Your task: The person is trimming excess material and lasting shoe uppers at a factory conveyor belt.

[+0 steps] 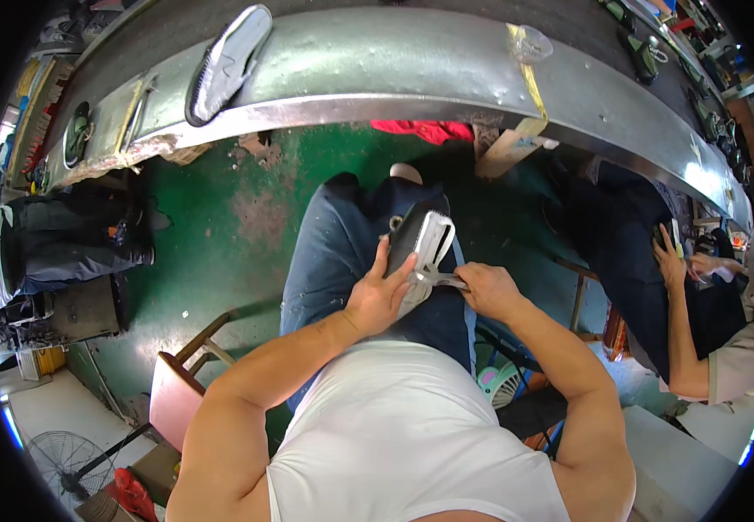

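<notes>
Across my lap lies a shoe (405, 237), its dark upper to the left and its pale underside turned up, one end pointing toward the bench. My left hand (379, 294) is closed round its side, with fingers and thumb pressed on the upper and the underside edge. In my right hand (490, 290) are metal pincers (433, 277), gripped by the handles from the right. Their head rests against the shoe's edge near its middle. Whether the jaws pinch any material is too small to tell.
A metal-topped bench (377, 61) curves across ahead. Another half-made shoe (229, 65) lies on it, and a dark shoe (77, 135) sits further left. At right, a co-worker (725, 322) sits handling something. A chair (181, 391) stands left behind me; a green fan (500, 383) is by my right hip.
</notes>
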Action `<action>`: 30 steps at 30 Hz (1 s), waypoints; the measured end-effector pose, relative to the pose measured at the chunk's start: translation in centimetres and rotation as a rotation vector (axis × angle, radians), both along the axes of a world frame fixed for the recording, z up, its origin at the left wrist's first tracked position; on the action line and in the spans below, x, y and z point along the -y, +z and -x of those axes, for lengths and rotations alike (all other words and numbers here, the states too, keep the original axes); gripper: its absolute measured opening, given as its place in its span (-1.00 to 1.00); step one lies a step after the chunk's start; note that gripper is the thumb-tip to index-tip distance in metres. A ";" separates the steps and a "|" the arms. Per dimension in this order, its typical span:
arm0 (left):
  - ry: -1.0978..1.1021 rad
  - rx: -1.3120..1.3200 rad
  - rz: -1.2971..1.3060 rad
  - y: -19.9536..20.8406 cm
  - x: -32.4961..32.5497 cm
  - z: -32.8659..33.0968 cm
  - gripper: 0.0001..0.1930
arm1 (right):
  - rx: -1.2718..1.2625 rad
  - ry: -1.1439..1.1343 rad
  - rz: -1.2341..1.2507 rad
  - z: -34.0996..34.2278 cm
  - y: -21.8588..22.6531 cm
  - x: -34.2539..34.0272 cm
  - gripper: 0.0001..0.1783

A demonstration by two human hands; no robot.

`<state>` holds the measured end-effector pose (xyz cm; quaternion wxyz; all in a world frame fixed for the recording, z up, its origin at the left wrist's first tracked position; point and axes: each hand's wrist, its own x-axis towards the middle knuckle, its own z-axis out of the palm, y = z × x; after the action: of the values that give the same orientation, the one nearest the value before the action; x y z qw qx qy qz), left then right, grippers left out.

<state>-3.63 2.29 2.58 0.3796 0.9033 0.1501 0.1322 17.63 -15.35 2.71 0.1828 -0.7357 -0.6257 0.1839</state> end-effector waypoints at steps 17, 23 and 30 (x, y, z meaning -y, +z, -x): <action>-0.129 -0.469 -0.026 3.4 -1.5 -1.2 -0.39 | -0.372 -0.163 0.085 1.0 5.2 -6.3 -0.51; 0.230 -0.226 0.451 0.9 0.8 2.3 -0.28 | -0.369 -0.201 0.369 1.7 4.9 -4.4 -0.50; 0.214 -0.291 0.698 -0.1 0.4 2.6 -0.23 | -0.430 -0.117 0.379 4.4 6.1 -3.6 -0.51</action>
<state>-6.25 1.91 2.53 0.6229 0.7083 0.3317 -0.0173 13.23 -11.76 8.79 0.1807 -0.7359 -0.4836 0.4382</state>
